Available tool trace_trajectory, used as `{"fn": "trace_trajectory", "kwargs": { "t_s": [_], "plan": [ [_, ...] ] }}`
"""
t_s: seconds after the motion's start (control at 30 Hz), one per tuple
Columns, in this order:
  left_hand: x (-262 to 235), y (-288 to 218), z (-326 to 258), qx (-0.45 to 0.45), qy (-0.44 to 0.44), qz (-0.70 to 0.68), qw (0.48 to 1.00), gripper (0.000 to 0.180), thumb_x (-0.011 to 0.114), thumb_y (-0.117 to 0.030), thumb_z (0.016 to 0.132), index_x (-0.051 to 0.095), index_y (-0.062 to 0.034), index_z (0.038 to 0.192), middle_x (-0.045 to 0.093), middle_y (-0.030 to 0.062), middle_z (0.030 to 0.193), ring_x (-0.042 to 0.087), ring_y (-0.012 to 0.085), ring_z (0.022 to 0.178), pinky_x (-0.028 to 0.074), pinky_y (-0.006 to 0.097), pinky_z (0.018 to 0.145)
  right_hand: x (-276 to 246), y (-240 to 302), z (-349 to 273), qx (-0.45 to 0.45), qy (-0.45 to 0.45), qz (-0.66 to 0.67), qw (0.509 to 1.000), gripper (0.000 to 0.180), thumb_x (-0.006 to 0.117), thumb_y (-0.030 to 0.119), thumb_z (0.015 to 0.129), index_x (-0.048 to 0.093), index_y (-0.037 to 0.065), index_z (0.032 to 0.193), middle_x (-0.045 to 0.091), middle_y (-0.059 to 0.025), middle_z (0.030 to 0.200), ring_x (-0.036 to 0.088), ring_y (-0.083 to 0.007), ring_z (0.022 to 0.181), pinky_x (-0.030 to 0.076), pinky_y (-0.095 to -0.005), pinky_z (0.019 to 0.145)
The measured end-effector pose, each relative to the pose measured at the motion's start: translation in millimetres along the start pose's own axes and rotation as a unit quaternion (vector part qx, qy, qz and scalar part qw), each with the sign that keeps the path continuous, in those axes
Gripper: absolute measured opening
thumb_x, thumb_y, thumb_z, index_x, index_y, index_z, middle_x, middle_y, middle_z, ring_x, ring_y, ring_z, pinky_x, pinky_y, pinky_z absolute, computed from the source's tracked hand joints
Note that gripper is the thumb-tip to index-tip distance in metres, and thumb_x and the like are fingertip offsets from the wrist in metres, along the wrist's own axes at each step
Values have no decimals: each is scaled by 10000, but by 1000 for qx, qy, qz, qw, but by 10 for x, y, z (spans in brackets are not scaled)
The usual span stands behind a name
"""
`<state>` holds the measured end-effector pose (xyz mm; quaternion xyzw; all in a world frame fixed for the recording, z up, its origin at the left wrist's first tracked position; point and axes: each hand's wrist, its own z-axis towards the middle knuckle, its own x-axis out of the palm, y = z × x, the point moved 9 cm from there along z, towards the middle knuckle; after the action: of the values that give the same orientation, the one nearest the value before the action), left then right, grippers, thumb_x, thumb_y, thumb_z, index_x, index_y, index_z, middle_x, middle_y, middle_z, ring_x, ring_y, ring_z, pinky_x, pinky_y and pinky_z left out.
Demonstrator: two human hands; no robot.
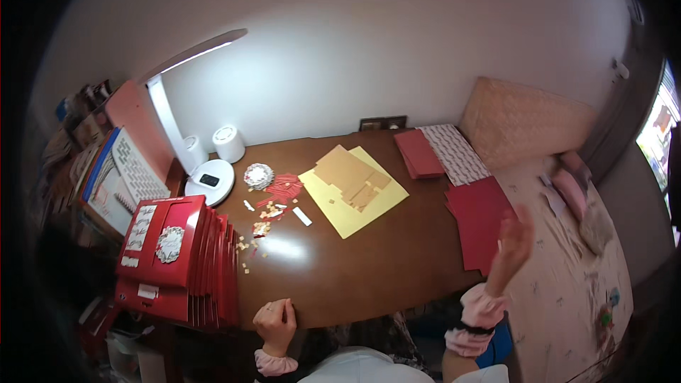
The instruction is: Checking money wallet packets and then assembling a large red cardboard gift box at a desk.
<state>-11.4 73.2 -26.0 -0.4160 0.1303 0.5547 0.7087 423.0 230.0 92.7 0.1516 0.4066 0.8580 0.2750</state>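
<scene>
Left hand (275, 323) curls empty on the table edge (355, 312) while the blurry open right hand (512, 241) hovers over red sheets (479, 216); I'd peel off one by its corner.

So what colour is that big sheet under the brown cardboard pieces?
The big sheet is pale yellow, seen best in the head view, lying on the brown table.

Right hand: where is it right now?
Head view: the right hand is raised and open at the right, over the near corner of the stack of red paper sheets at the brown wooden table's right edge.
</scene>
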Motion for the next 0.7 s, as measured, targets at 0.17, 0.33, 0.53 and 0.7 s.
{"fn": "trace_trajectory", "kwargs": {
  "t_s": [0.17, 0.33, 0.53, 0.7],
  "plan": [
    [42, -56, 15, 17, 7, 2, 1000, 83, 634, -50, 810, 618, -36, 730, 584, 112, 635, 578, 284, 569, 446, 371, 540, -976, 461, 290, -139, -308, 122, 933, 279, 529, 152, 959, 555, -9, 1186, 590, -139, 1196, 601, -199, 989, 489, -299, 845],
    [26, -70, 25, 23, -1, -11, 1000, 86, 622, -44, 819, 615, -31, 734, 579, 108, 630, 573, 280, 565, 438, 370, 533, -772, 154, 526, -83, -149, 7, 985, 231, 570, 109, 927, 594, -12, 1123, 621, -86, 1097, 596, -158, 985, 470, -270, 850],
    [65, 11, 11, -1, 18, 2, 1000, 94, 610, -53, 833, 619, -29, 743, 585, 107, 634, 579, 276, 573, 431, 364, 533, 17, -672, -94, -74, 225, -384, 893, 462, 746, 277, 770, 615, 33, 1140, 612, -144, 1185, 574, -309, 1087, 451, -392, 937],
    [58, 25, 1, -8, 29, 3, 1000, 100, 598, -49, 846, 624, -23, 753, 607, 111, 666, 590, 284, 599, 441, 370, 562, 59, -967, -573, -26, 297, -473, 829, 598, 771, 333, 703, 598, 16, 1179, 589, -156, 1234, 547, -312, 1152, 433, -384, 983]
  ]
}}
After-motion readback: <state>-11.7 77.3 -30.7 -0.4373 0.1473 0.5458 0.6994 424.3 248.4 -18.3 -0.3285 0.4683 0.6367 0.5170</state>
